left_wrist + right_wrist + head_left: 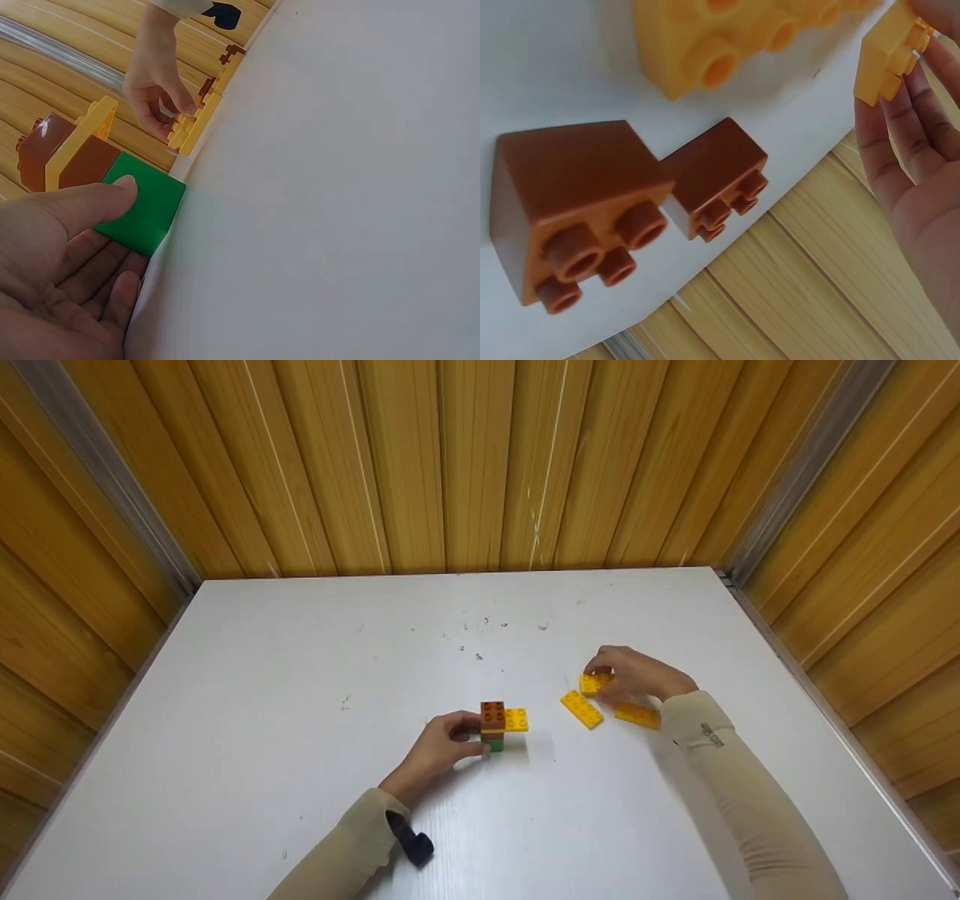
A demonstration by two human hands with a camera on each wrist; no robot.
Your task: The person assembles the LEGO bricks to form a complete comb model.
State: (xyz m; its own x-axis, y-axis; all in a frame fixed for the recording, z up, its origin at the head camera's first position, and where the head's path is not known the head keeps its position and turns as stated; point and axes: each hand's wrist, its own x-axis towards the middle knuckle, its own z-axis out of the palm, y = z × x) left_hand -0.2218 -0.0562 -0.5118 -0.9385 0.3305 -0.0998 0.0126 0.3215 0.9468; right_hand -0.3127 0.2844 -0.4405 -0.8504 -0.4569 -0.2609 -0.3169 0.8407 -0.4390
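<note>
A small stack of building blocks stands upright at the table's middle: a green block (150, 202) at the bottom, brown above, a yellow plate (517, 720) jutting out to the right, and a brown block (493, 715) on top. My left hand (442, 746) grips it from the left, the thumb (120, 196) lying against the green block. To the right, my right hand (637, 673) pinches a yellow block (889, 52) between thumb and fingers. Just nearer lies a loose yellow plate (582, 709), and another yellow piece (637, 715) shows beneath the right wrist.
Two brown blocks, one larger in view (585, 180) and one beyond it (716, 172), sit under the right wrist, hidden in the head view. Wood-look walls (472, 465) close in the white table (300, 660) at the back and sides.
</note>
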